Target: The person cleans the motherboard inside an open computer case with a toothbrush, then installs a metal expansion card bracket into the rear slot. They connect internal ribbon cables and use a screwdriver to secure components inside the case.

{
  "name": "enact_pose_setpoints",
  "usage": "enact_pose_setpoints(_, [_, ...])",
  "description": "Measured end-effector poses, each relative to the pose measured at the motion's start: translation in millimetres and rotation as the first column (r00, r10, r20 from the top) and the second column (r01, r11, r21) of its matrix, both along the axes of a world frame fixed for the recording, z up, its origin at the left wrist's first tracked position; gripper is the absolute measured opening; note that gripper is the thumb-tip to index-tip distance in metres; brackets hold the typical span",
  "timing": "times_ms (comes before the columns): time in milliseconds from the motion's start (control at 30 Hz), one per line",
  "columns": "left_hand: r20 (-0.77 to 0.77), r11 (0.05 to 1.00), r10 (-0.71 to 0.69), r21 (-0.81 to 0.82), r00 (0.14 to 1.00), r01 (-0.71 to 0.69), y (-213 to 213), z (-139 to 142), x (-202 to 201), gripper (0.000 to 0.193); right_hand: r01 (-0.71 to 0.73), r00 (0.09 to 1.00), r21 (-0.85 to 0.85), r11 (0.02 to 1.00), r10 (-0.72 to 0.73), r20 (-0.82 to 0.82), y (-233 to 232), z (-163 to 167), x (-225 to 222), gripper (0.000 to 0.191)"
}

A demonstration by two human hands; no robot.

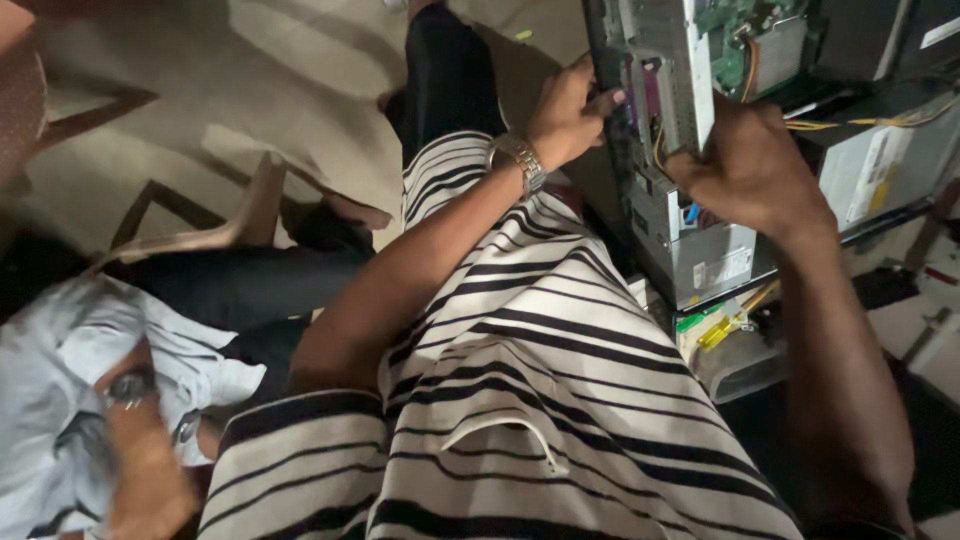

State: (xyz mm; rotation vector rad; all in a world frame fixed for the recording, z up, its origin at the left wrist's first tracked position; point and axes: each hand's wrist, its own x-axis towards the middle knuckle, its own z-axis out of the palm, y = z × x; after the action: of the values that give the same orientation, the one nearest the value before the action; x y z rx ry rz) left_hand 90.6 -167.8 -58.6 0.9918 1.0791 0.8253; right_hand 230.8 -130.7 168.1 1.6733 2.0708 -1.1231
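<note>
Between both hands, grey opened computer case (690,230), wires exposed

Floor (250,60): pale beige, smooth, crossed by slanting patches of light and soft shadow. Wooden chair legs (255,205) stand on it at left, beside a reddish-brown seat edge (20,90). Lighting dim overall, darker toward lower right.

open floor (230,60) left, computer case (690,240) crowding right
</note>
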Motion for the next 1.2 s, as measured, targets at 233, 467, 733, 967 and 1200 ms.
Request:
enact_pose_setpoints(233, [-0.012, 0.970, 0.077, 0.231, 0.997, -0.073, 2, -4, 0, 0.034, 0.012, 0.999, -0.052, 0.999, -0.009, 0.053, 2, -3, 2, 0.032])
enact_pose_setpoints(467, [0.088, 0.971, -0.086, -0.217, 0.992, 0.103, 8, 12, -3, 0.032, 0.111, 0.991, -0.130, 0.985, -0.101, 0.082, 6, 3, -2, 0.032])
enact_pose_setpoints(733, [0.064, 0.988, -0.058, -0.136, 0.996, 0.066, 6, 1, 8, 0.027, 0.021, 0.995, -0.062, 0.998, -0.027, -0.100, 4, 5, 9, 0.033])
enact_pose_setpoints(967, [-0.019, 0.997, -0.057, -0.059, 0.998, 0.056, 2, -6, 12, 0.028, 0.088, 0.989, -0.210, 0.974, -0.061, 0.134, 7, 1, 22, 0.033])
enact_pose_setpoints(1200, [-0.047, 0.983, 0.004, 0.182, 0.999, 0.005, 2, -29, 21, 0.022, 0.063, 0.980, -0.063, 0.996, -0.074, -0.182, -12, 23, 4, 0.047])
